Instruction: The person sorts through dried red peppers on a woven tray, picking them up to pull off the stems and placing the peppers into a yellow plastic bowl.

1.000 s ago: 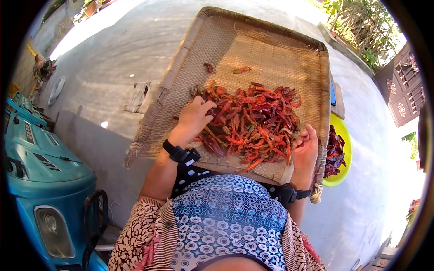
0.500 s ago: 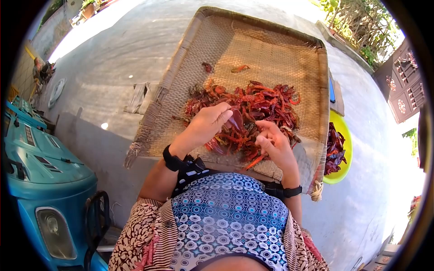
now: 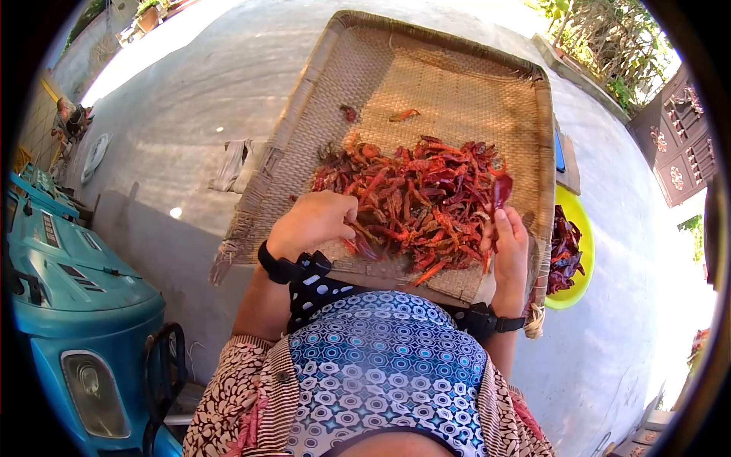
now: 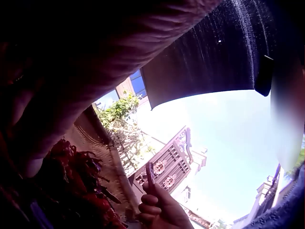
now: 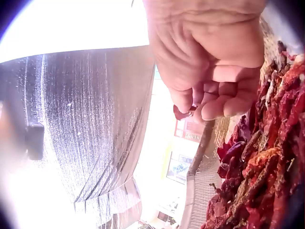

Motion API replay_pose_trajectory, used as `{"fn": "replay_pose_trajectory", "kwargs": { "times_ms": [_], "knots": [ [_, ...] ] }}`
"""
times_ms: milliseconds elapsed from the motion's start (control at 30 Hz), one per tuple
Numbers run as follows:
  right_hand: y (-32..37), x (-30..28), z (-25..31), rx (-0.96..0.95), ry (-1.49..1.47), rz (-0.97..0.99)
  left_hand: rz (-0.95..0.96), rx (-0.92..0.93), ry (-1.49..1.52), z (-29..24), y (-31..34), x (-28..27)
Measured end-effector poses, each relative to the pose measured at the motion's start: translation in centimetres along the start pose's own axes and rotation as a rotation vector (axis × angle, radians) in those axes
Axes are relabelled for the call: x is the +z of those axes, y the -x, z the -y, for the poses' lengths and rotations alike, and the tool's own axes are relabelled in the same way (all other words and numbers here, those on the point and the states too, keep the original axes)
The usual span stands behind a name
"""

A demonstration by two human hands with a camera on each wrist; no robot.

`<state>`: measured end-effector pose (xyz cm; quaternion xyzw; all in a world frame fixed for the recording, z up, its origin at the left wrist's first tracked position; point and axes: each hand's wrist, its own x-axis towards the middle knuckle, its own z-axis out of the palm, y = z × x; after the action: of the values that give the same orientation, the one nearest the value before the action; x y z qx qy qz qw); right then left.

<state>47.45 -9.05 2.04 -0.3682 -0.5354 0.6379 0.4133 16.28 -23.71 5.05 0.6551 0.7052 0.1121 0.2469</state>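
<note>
one woven tray, one yellow bowl, two hands, two black wristbands, one pepper held up, two loose peppers toward the tray's far edge, too many heaped peppers to count

Wrinkled red chilies lie heaped on a woven tray, one glossy dark chili pinched upright.

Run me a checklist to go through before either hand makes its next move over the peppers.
1. Right hand has a grip on one dark red pepper: ok.
2. Left hand is at the pile: ok.
3. Left hand's fingers are free of peppers: cannot tell, fingertips partly hidden.
4. Bowl stands beside the tray, its top uncovered: ok.
5. All peppers in the tray are gathered in the pile: not ok, two strays lie beyond it.
</note>
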Motion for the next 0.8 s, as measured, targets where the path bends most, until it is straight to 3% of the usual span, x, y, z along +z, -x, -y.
{"fn": "replay_pose_trajectory", "kwargs": {
  "times_ms": [67, 133, 233, 367, 567, 800],
  "knots": [
    [-0.2, -1.5, 0.4, -0.106, -0.289, -0.198, -0.066, 0.011, -0.087, 0.8, 0.0, 0.6],
    [-0.6, -4.4, 0.1, -0.217, -0.690, -0.152, -0.034, -0.021, -0.124, 0.9, -0.1, 1.2],
    [-0.6, -5.7, 0.1, -0.219, -0.844, -0.138, 0.033, -0.083, -0.151, 0.1, -0.6, 1.1],
    [0.2, -3.0, -1.0, -0.115, -0.631, -0.132, 0.027, -0.050, -0.103, 0.9, -1.0, 1.7],
    [0.9, 2.1, -0.8, -0.081, -0.242, 0.167, -0.067, 0.110, -0.069, 1.2, -0.8, 2.4],
    [1.2, 3.4, -1.0, -0.003, -0.026, 0.328, 0.061, 0.116, 0.037, 0.0, -1.0, 1.7]
  ]
}}
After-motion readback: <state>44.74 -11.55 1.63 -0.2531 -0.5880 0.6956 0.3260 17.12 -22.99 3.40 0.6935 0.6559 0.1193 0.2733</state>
